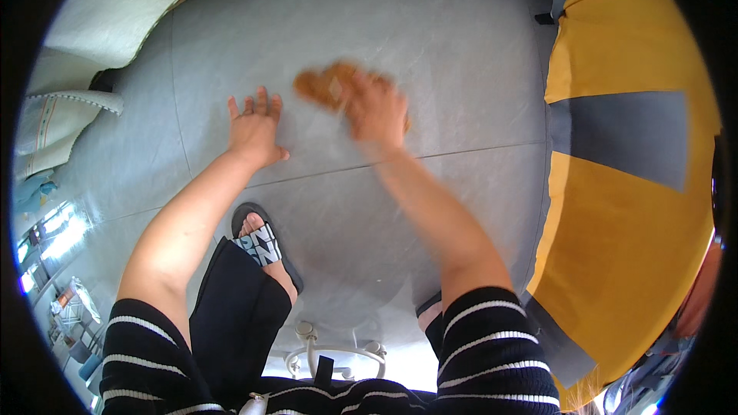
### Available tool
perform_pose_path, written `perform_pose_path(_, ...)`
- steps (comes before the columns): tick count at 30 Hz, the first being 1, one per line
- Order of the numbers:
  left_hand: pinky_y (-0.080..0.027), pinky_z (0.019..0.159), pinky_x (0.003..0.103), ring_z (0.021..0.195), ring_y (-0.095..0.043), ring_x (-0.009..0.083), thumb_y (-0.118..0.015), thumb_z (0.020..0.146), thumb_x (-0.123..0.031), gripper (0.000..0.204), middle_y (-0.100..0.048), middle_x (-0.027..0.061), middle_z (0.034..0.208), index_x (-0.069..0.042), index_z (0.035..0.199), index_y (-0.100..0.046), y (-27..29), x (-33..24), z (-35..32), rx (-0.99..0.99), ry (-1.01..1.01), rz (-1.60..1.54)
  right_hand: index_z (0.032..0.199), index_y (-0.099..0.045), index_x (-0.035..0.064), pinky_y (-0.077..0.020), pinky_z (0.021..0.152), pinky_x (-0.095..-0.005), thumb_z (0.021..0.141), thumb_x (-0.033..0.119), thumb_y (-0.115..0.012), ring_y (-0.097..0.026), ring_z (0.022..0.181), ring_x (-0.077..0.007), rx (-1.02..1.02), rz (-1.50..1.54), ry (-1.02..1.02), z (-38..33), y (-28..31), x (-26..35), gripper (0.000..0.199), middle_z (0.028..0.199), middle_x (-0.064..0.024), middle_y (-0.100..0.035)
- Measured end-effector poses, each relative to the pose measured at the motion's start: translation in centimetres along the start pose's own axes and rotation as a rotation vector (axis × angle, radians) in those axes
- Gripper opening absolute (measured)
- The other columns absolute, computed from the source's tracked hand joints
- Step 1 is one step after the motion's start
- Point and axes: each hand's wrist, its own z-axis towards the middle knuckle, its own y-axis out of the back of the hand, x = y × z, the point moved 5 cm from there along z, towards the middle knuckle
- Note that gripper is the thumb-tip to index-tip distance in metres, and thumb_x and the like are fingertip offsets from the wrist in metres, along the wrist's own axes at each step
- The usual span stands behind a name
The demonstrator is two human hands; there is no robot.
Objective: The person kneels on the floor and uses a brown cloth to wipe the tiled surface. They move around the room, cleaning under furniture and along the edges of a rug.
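Grey floor: brown item under right hand, long axis crosswise.

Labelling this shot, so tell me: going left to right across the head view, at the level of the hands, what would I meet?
Pale fabric, left hand, blurred brown item with the right hand on it, yellow-and-grey fabric.

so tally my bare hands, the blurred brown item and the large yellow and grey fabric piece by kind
Bare left hand and bare right hand: 2
Blurred brown irregular item: 1
Large yellow and grey fabric piece: 1
Total: 4
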Motion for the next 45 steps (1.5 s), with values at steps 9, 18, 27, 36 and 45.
perform_pose_path(9,-0.011,0.118,0.057,0.141,-0.032,0.0346,-0.081,0.069,-0.047,0.105,-0.023,0.0169,0.158,-0.012,0.151,-0.027,0.9,-0.5,0.2,0.001,-0.023,-0.049,0.11,-0.066,0.0274,-0.0473,0.084,-0.0415,0.072,0.026,-0.071,-0.056,0.11,-0.021,0.029,0.341,0.492,-23.4,2.1,-3.1,0.038,0.122,0.0023,-0.06)
perform_pose_path(18,-0.01,0.119,0.056,0.141,-0.033,0.0367,-0.077,0.074,-0.048,0.101,-0.023,0.0212,0.157,-0.009,0.151,-0.027,0.7,-1.1,0.3,0.037,-0.028,-0.015,0.141,-0.05,0.03,-0.0361,0.106,-0.0479,0.094,0.054,-0.047,-0.037,0.134,-0.0325,-0.275,-0.247,-0.922,-0.1,9.8,-24.9,0.052,0.152,-0.0031,-0.038)
perform_pose_path(27,-0.008,0.118,0.058,0.141,-0.033,0.0366,-0.078,0.072,-0.049,0.102,-0.023,0.0224,0.156,-0.008,0.151,-0.027,0.6,-1.0,0.6,0.039,-0.05,-0.013,0.127,-0.062,0.0301,-0.0389,0.099,-0.0515,0.089,0.043,-0.056,-0.037,0.132,-0.0344,-0.171,-0.321,-0.215,16.8,0.2,-6.8,0.041,0.145,0.0018,-0.044)
perform_pose_path(36,-0.008,0.118,0.058,0.139,-0.035,0.0384,-0.076,0.075,-0.041,0.095,-0.025,0.022,0.156,-0.006,0.15,-0.031,1.2,-0.3,0.5,0.111,-0.083,-0.162,0.124,-0.062,0.0202,-0.042,0.093,-0.0496,0.08,0.009,-0.059,-0.04,0.132,-0.0256,-0.323,0.176,0.515,8.6,1.9,-5.3,0.046,0.138,-0.0101,-0.049)
perform_pose_path(45,-0.009,0.117,0.059,0.14,-0.033,0.039,-0.079,0.071,-0.044,0.099,-0.023,0.0215,0.157,-0.01,0.15,-0.031,-0.1,-0.6,0.9,-0.013,-0.062,-0.099,0.127,-0.058,0.0374,-0.0346,0.095,-0.0659,0.085,0.062,-0.052,-0.02,0.136,-0.0463,-0.22,-0.34,-0.223,17.7,3.2,-6.5,0.05,0.149,-0.0056,-0.036)
